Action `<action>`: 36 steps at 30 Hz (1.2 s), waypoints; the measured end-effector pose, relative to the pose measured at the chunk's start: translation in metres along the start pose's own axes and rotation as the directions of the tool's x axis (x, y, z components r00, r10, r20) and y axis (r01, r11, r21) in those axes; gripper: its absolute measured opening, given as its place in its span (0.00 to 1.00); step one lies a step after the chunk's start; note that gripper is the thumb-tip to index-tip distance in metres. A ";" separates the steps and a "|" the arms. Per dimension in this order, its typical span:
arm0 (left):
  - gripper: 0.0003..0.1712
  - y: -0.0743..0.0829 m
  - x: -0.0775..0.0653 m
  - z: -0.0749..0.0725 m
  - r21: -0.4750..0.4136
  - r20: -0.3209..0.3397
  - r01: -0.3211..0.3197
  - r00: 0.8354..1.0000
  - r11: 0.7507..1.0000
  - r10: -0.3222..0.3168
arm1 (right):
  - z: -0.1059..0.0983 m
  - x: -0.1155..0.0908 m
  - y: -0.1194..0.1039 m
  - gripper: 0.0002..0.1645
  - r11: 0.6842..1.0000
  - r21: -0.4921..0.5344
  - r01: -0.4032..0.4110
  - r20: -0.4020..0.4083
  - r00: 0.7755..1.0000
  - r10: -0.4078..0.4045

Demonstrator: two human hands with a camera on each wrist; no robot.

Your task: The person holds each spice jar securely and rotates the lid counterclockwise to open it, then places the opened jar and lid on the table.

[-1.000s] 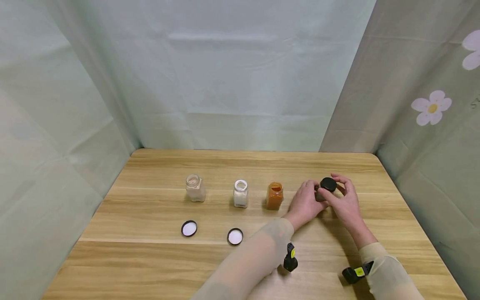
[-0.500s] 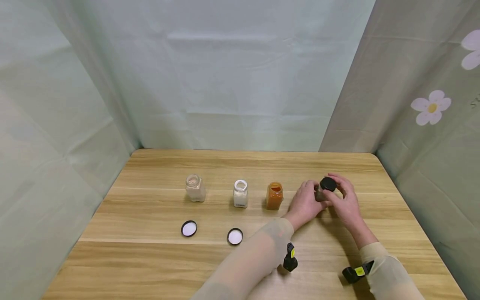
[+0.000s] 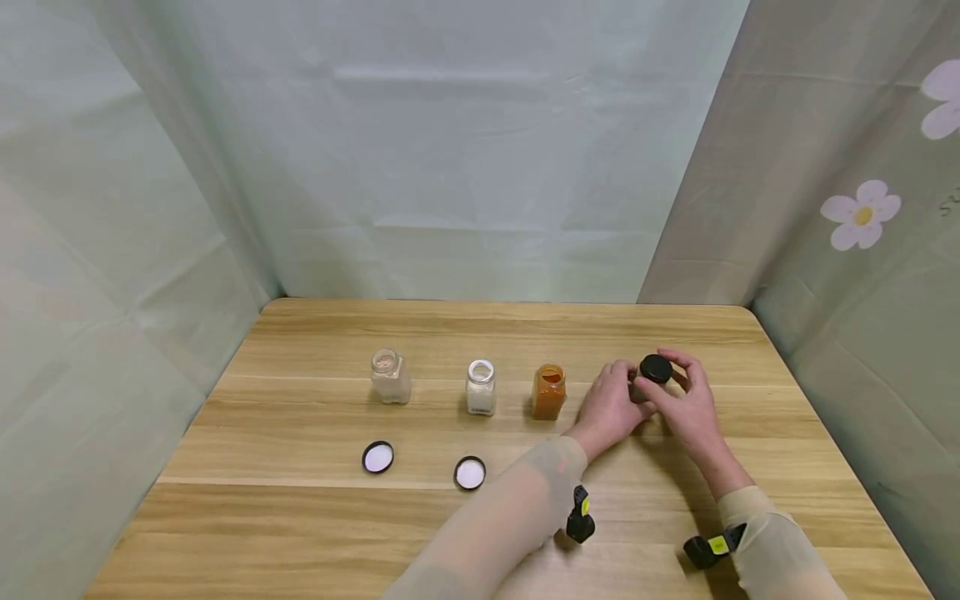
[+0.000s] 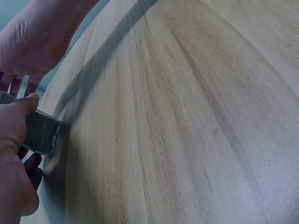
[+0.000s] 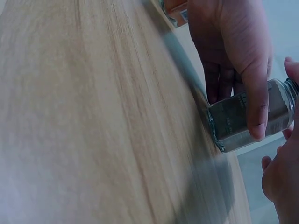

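My left hand (image 3: 609, 408) grips the body of a square glass spice jar (image 5: 233, 119), its thumb lying across one side. Greyish-brown contents show through the glass. The jar's base meets the tabletop in the right wrist view. A black screw lid (image 3: 656, 367) tops the jar, and my right hand (image 3: 690, 408) holds it between thumb and fingers. Just left of my left hand stands an uncapped jar of orange powder (image 3: 549, 395). In the left wrist view the jar's lower part (image 4: 42, 133) sticks out past my left thumb, while its top is hidden.
Farther left are two more uncapped jars, one with white contents (image 3: 481, 389) and one with pale pink contents (image 3: 391, 379). Two black lids lie white side up, one left (image 3: 378, 457) and one nearer my left sleeve (image 3: 470, 473). Curtains surround the wooden table (image 3: 300, 533).
My right fingers have shifted round the black lid, drawing in and then lifting slightly outward again. The left hand and the jar have stayed in place.
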State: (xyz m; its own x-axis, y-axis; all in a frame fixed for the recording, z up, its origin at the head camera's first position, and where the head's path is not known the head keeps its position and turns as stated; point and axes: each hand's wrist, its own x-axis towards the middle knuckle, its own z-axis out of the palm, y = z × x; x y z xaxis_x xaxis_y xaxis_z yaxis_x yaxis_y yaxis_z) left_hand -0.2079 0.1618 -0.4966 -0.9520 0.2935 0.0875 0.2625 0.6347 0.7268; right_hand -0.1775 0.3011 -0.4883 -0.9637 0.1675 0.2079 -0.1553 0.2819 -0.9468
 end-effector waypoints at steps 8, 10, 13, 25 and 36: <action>0.29 0.000 -0.001 0.000 -0.017 0.003 -0.002 1.000 1.000 0.002 | 0.002 0.001 0.001 0.34 1.000 0.022 0.020 -0.035 0.999 -0.019; 0.29 0.000 -0.001 0.000 -0.022 0.003 -0.001 1.000 1.000 0.001 | 0.002 0.002 0.002 0.34 0.999 0.027 0.022 -0.039 0.999 -0.021; 0.29 0.000 -0.001 0.000 -0.024 0.002 -0.001 1.000 1.000 0.001 | 0.002 0.002 0.002 0.33 0.999 0.028 0.031 -0.039 0.999 -0.030; 0.32 -0.001 0.000 0.000 -0.017 0.000 -0.013 1.000 1.000 0.013 | 0.000 0.000 -0.001 0.33 0.999 0.048 -0.002 0.001 1.000 0.002; 0.34 -0.001 0.000 0.000 -0.027 0.009 -0.013 1.000 1.000 0.013 | 0.000 0.001 0.003 0.29 0.991 0.051 0.125 -0.021 0.992 -0.124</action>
State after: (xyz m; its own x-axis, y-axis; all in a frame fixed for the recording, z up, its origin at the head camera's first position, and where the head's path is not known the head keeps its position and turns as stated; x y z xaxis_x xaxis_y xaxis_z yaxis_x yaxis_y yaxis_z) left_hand -0.2084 0.1613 -0.4969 -0.9470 0.3082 0.0909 0.2704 0.6115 0.7436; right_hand -0.1793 0.3021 -0.4914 -0.9322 0.1507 0.3292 -0.2858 0.2517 -0.9246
